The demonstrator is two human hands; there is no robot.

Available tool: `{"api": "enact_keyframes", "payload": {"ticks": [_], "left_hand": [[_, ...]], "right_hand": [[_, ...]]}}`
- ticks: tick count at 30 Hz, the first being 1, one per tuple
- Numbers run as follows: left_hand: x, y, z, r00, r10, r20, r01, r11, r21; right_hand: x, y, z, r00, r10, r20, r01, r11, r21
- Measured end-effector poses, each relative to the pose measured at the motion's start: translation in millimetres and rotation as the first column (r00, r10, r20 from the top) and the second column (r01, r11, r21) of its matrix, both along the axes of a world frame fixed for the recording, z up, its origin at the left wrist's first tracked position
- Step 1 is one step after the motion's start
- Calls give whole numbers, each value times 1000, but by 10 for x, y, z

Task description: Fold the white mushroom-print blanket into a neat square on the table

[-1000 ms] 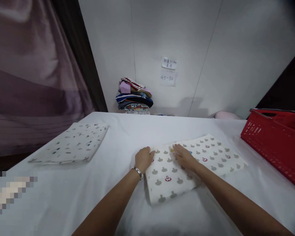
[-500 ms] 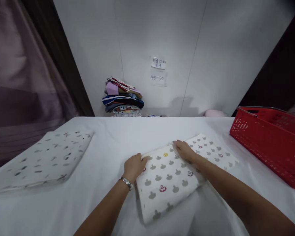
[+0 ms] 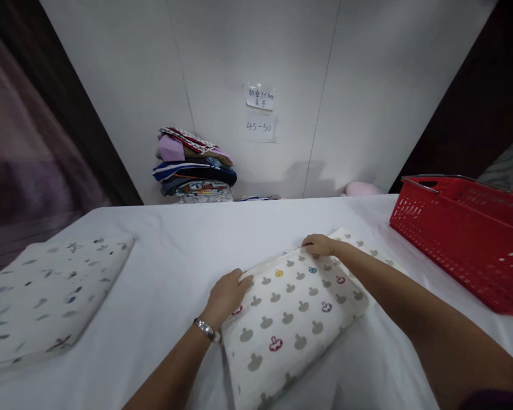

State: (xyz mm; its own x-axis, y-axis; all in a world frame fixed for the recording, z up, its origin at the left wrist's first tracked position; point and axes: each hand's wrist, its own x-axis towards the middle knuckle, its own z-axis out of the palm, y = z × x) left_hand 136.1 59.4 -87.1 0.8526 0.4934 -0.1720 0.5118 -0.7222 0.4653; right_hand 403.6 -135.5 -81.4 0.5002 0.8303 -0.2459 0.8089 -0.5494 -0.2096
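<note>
A white cloth with a grey mushroom print (image 3: 288,304) lies folded in layers on the white-covered table, with a few mushrooms in red, yellow, blue and purple. My left hand (image 3: 227,296), a silver bracelet at its wrist, is closed on the cloth's left far corner, thumb on top. At the far edge, my right hand (image 3: 320,246) grips the upper layer with bent fingers; the fingertips are partly hidden. Part of the cloth sticks out beyond my right hand and forearm. A second folded white cloth with a leaf-like print (image 3: 55,296) rests at the left, apart from both hands.
On the right of the table stands a red plastic basket (image 3: 457,239) with a metal handle. Beyond the far edge, a stack of folded fabrics (image 3: 194,168) is by the wall, below and left of paper signs (image 3: 260,111). Something pink (image 3: 361,189) shows behind the table.
My right hand has pulled the upper layer rightward, so it covers more of the part sticking out. The left hand keeps its corner. The whole view has shifted slightly.
</note>
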Motion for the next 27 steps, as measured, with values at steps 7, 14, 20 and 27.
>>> {"api": "enact_keyframes", "payload": {"ticks": [7,14,20,27], "left_hand": [[-39,11,-16,1000,14,3,-14,999,39],[-89,-38,-73,997,74,-31,-68,981,182],[-120,-92,-37,998,61,-28,-53,973,224],[-108,-31,-8,996,81,-26,-77,990,121]], "right_hand": [[69,46,19,998,-3,66,3,1000,2],[-82,-7,-181,988,10,155,-44,975,218],[0,-126,-200,978,2,208,-49,974,223],[341,-303,11,972,1,237,-1,1000,-2]]}}
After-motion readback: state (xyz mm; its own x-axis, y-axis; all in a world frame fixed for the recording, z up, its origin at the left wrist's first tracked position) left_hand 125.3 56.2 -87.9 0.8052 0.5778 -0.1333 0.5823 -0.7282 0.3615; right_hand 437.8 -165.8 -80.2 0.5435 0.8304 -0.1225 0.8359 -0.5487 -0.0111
